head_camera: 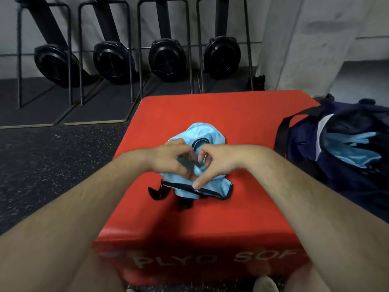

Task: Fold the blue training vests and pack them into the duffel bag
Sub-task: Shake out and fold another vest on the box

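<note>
Bare forearms [63,211] are stretched over a red plyo box [210,224]. At frame centre a crumpled light-blue vest [202,131] is pinched by the left hand [166,157] and the right hand [219,161]. More blue vests [353,150] are seen inside the navy duffel bag [305,140] at the right edge.

The duffel bag [303,144] runs off the right edge; the box lettering [174,260] is blurred.

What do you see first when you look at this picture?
The big red box in the middle jumps out first, with a crumpled light blue vest lying on top of it. The left hand and right hand meet over the vest, pinching its cloth. To the right of the box sits an open dark blue duffel bag with more light blue cloth inside.
</note>
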Demonstrator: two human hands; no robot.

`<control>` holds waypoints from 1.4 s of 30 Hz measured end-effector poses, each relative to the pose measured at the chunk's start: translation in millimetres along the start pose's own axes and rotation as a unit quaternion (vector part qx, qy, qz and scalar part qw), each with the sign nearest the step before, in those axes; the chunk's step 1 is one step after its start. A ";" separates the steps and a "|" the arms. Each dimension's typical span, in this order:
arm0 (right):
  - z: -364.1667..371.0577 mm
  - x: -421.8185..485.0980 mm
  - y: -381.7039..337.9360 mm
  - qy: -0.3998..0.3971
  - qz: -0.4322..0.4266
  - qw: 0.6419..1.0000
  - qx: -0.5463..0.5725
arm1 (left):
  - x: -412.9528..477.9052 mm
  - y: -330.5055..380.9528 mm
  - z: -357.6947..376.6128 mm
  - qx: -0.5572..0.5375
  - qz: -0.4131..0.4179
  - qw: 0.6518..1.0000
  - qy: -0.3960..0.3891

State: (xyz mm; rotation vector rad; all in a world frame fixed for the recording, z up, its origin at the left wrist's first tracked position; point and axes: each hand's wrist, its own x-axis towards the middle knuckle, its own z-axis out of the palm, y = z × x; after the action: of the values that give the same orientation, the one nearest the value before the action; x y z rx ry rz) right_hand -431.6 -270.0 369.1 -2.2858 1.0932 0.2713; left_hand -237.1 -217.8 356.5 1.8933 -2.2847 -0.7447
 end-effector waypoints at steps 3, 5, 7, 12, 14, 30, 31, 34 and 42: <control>11.5 -5.6 -3.3 -0.021 0.000 0.999 -0.043 | -7.6 11.7 4.1 0.002 0.006 1.000 -0.022; 23.6 -7.9 -6.0 0.000 -0.022 0.996 -0.083 | -11.0 15.5 11.0 0.032 0.007 0.999 -0.031; 33.6 -8.9 -6.8 0.037 -0.049 0.989 -0.135 | -14.8 17.5 19.1 0.061 0.003 0.997 -0.038; 32.7 -14.6 3.4 0.091 -0.047 0.991 -0.081 | -17.4 12.3 24.4 0.080 0.029 0.996 0.026; 30.7 -22.5 1.2 0.096 -0.047 0.994 -0.025 | -19.1 13.9 18.8 0.063 0.034 0.995 0.069; -33.6 -50.7 13.3 0.416 -0.085 0.903 0.067 | -37.5 1.2 -33.2 0.012 -0.009 0.929 0.370; -35.0 -53.2 16.5 0.418 -0.078 0.903 0.064 | -39.7 -1.5 -35.8 -0.001 -0.021 0.926 0.376; -37.5 -59.1 24.5 0.426 -0.041 0.902 0.053 | -48.2 -10.1 -44.4 -0.031 -0.058 0.921 0.383; -43.2 -62.1 20.8 0.504 0.034 0.861 0.058 | -55.9 -16.7 -45.6 -0.051 -0.152 0.918 0.364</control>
State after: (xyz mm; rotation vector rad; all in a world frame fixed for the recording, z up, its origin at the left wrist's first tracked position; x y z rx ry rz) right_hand -490.2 -265.5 421.1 -2.2563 1.5918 -1.0650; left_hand -192.6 -181.3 403.0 2.0327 -1.4939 -0.1122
